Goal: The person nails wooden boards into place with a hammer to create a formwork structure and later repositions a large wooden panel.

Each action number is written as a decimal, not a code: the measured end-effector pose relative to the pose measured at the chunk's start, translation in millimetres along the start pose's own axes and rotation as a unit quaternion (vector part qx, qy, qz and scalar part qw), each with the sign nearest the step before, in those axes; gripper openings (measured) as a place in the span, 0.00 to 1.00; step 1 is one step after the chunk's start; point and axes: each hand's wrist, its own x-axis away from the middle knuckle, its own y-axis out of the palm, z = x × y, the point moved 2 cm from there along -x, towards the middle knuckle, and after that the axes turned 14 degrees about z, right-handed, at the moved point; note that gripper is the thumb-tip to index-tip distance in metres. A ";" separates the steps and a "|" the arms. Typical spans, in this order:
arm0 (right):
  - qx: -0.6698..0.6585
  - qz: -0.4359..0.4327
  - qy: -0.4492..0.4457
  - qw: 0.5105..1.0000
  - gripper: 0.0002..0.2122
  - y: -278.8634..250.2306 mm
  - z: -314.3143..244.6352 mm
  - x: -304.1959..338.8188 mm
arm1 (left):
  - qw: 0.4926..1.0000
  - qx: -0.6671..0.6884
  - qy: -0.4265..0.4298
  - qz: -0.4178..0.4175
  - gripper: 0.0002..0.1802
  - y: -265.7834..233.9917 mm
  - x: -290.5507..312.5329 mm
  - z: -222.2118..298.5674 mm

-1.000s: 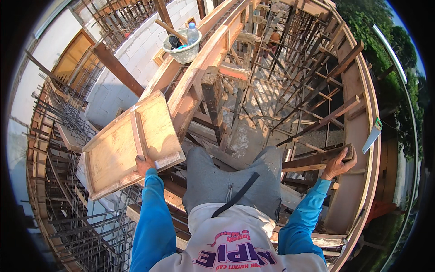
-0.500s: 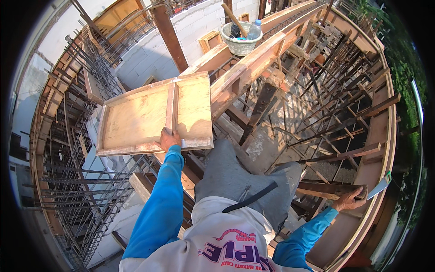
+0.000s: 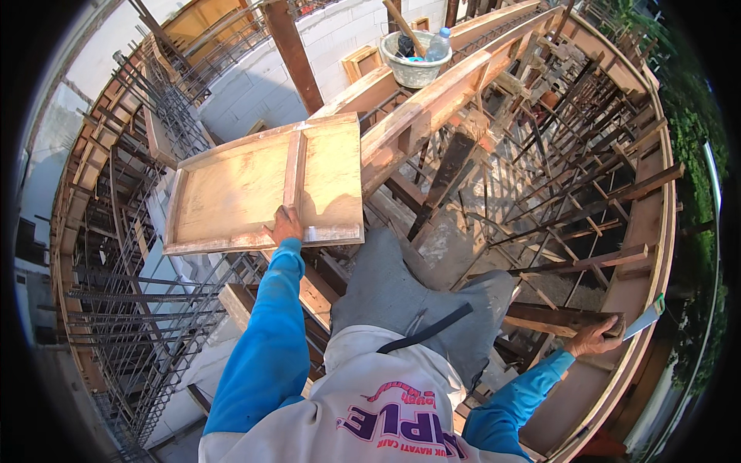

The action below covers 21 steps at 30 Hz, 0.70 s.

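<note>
My left hand (image 3: 286, 225) grips the near rail of a framed plywood panel (image 3: 231, 189), its fingers over the batten where a cross rib (image 3: 294, 166) meets it. The panel lies tilted, ribbed face up, beside a long timber beam form (image 3: 432, 116). Far to the right, my right hand (image 3: 593, 337) is closed around the end of a dark wooden beam (image 3: 544, 318). Just past those fingers lies a hand saw (image 3: 642, 320) with a pale blade and a green part at its end. Whether the hand touches the saw I cannot tell.
A grey bucket (image 3: 417, 75) holding a wooden-handled tool and a plastic bottle (image 3: 438, 46) sits on the beam form. Steel bars (image 3: 147, 324) crowd the left. Props and braces (image 3: 556, 201) stand below on the right, inside a curved formwork edge (image 3: 656, 193).
My left hand and the panel's near edge have shifted slightly upward in the view. The right hand keeps its hold on the wooden beam. The view itself has moved a little.
</note>
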 end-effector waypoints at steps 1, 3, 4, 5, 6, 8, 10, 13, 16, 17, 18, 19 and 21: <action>-0.004 -0.006 0.005 1.000 0.18 1.3 -0.7 2.0 | 0.997 0.075 0.025 -0.012 0.32 8.6 -11.5 -19.4; 0.014 -0.006 0.015 1.000 0.18 -0.1 5.2 5.0 | 0.993 0.041 0.107 0.008 0.30 1.8 -24.0 -40.5; 0.015 -0.009 0.015 1.000 0.18 0.4 8.4 7.6 | 0.991 0.102 0.081 -0.036 0.29 0.0 -30.5 -51.8; 0.018 -0.009 0.013 1.000 0.18 -1.5 8.0 5.7 | 0.980 0.170 0.058 -0.086 0.28 -3.9 -29.3 -44.0; 0.026 -0.005 0.000 1.000 0.18 -4.6 3.8 -2.6 | 0.978 0.178 0.059 -0.092 0.28 -10.5 -23.3 -28.2; 0.032 -0.006 -0.007 0.999 0.18 -5.2 3.1 -3.5 | 0.979 0.179 0.024 -0.095 0.26 -35.7 -11.2 -9.9; 0.027 -0.009 -0.003 1.000 0.18 -3.9 5.3 1.8 | 0.991 0.117 0.058 -0.040 0.26 -41.8 -5.9 -11.4; 0.023 -0.004 0.001 1.000 0.18 -4.0 1.9 0.2 | 0.993 0.055 0.103 0.015 0.26 -33.8 -4.6 -6.5; 0.009 -0.003 0.013 1.000 0.18 -3.6 2.1 -3.1 | 0.989 0.031 0.148 0.005 0.24 -26.7 -3.7 -0.2; 0.010 -0.001 0.012 1.000 0.18 -2.2 3.5 -3.5 | 0.992 0.025 0.120 -0.029 0.25 -29.7 -1.7 1.0; -0.001 -0.002 0.029 1.000 0.18 2.1 -1.3 1.8 | 0.991 0.029 0.125 -0.028 0.26 -25.9 -6.7 -14.7; -0.014 -0.004 0.042 0.999 0.18 6.0 -5.6 4.2 | 0.992 0.018 0.118 -0.035 0.27 -25.7 -6.5 -21.4; -0.002 0.000 0.018 1.000 0.18 6.2 -5.4 3.3 | 0.992 0.023 0.122 -0.033 0.29 -27.1 -10.2 -20.3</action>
